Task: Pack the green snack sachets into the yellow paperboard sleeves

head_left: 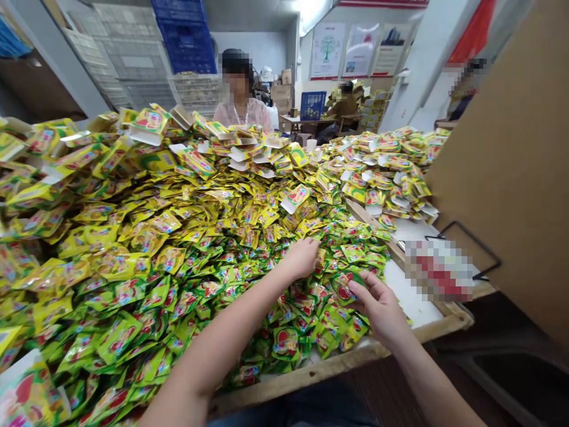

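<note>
The fingers of the right hand point(379, 309) pinch a green-and-yellow sachet point(341, 286) against the thumb, just above a heap of similar sachets point(249, 261). The left hand point(303, 258) rests on that heap, its fingers close together and curled down. The heap spreads across a wooden-rimmed counter point(311, 372), with white-backed packets point(294, 198) farther along and a seated person point(242, 112) beyond.

A green-and-yellow foil sachet point(343, 286) printed with red fruit, tilted up off the heap, loose sachets point(293, 308) beneath it, glossy, overlapping, lying every which way (too many to count from here)
</note>
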Demonstrator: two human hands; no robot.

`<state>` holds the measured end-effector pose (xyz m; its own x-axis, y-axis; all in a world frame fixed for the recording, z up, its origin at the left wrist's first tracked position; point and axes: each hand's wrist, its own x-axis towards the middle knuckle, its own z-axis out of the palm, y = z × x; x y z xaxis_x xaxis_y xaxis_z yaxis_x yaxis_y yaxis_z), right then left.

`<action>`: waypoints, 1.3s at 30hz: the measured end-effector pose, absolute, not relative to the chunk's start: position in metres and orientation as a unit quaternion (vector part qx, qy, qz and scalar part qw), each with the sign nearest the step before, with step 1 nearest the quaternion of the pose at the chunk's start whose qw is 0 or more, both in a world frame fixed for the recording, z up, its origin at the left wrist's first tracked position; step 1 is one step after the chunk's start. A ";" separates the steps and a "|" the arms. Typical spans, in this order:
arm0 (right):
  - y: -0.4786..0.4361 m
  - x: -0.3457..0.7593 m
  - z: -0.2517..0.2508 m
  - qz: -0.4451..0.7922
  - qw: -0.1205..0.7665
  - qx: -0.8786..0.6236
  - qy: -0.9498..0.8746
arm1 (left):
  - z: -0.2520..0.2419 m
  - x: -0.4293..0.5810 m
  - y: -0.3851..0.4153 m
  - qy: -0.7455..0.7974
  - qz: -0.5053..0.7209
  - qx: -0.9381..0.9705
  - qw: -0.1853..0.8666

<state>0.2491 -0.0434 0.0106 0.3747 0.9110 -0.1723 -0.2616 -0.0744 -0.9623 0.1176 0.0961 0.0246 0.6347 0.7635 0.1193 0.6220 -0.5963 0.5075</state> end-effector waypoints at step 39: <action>0.029 0.186 0.009 0.603 0.523 -0.472 -0.375 | 0.139 0.001 0.213 0.575 0.413 0.706 0.006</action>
